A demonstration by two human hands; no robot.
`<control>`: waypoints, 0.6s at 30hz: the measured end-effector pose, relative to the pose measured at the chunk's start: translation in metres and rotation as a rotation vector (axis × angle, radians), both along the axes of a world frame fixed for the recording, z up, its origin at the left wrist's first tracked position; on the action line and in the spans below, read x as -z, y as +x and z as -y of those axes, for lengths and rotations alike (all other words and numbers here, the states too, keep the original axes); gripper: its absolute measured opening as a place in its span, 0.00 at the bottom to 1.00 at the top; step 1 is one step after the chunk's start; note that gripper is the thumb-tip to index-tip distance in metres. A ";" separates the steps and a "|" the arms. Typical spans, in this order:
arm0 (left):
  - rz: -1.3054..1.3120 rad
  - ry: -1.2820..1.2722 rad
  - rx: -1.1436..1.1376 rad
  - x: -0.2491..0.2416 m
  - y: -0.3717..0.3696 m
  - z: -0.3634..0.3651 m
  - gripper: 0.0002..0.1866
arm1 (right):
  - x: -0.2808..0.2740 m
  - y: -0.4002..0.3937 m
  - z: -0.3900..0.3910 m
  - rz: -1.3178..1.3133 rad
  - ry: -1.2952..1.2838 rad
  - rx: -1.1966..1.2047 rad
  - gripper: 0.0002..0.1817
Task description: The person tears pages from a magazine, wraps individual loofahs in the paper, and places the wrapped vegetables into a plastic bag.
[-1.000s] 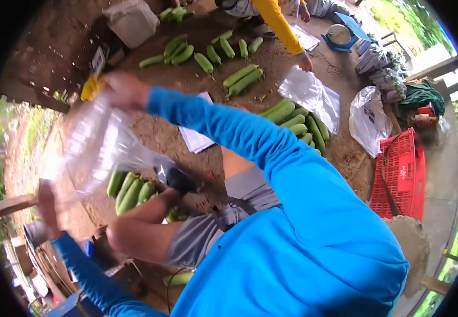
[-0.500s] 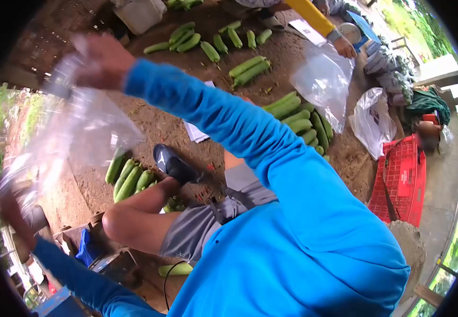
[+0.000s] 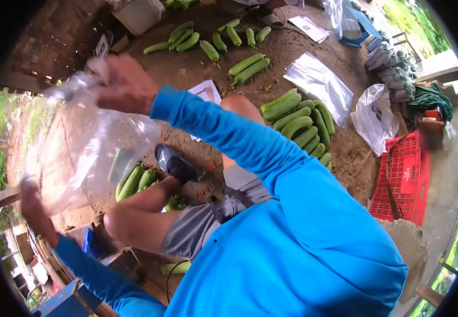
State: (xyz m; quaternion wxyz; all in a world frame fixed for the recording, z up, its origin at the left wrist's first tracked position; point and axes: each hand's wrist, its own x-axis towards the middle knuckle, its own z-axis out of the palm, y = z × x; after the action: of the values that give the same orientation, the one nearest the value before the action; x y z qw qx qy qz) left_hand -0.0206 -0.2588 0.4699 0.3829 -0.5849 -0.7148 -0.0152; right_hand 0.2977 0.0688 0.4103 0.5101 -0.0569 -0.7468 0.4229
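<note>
A clear plastic bag (image 3: 89, 153) is stretched in the air between my two hands, blurred by motion. My right hand (image 3: 120, 84), at the upper left, is closed on the bag's upper edge. Lower down, my left hand (image 3: 37, 211) grips its other side, with the fingers smeared. Behind the bag's lower right corner, several long green gourds (image 3: 130, 182) lie on the ground by my bent leg, some seen through the plastic.
A large pile of green gourds (image 3: 298, 124) lies beyond my right arm, with smaller groups (image 3: 250, 68) farther off. White plastic bags (image 3: 321, 84), a crumpled bag (image 3: 375, 119), a red crate (image 3: 403, 179) and printed paper (image 3: 206, 91) are around. A wooden rail (image 3: 2, 197) stands left.
Both my hands have moved right with the bag, the right one also lower and the left one higher. The other person's yellow sleeve and hand have left; white bags lie flat there.
</note>
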 end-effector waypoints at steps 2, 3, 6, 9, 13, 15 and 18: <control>0.560 0.494 0.036 -0.052 0.061 0.004 0.21 | -0.027 0.026 0.019 0.026 0.058 0.051 0.15; 0.506 0.479 0.030 -0.019 0.076 0.006 0.19 | -0.017 0.034 0.029 -0.100 0.130 0.045 0.14; 0.489 -0.566 -0.237 0.192 0.009 0.023 0.15 | 0.143 0.024 0.029 0.513 0.255 -0.059 0.20; 0.875 -0.501 0.034 0.220 -0.006 0.001 0.15 | 0.196 0.076 0.044 0.949 -0.144 -0.021 0.10; 0.974 -0.002 -0.006 0.178 0.053 -0.007 0.14 | 0.214 0.095 0.062 0.927 -0.293 -0.064 0.10; 1.049 -0.020 -0.056 0.159 0.061 -0.011 0.13 | 0.226 0.099 0.066 0.880 -0.283 0.010 0.11; 1.599 0.130 -0.250 0.153 0.063 -0.016 0.14 | 0.237 0.113 0.064 0.826 -0.430 -0.006 0.11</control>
State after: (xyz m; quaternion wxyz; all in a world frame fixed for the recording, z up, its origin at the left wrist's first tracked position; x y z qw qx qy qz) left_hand 0.0428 -0.2426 0.3171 -0.2118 -0.2897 -0.8299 -0.4271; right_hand 0.4104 0.0049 0.1730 0.1456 -0.3228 -0.7829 0.5115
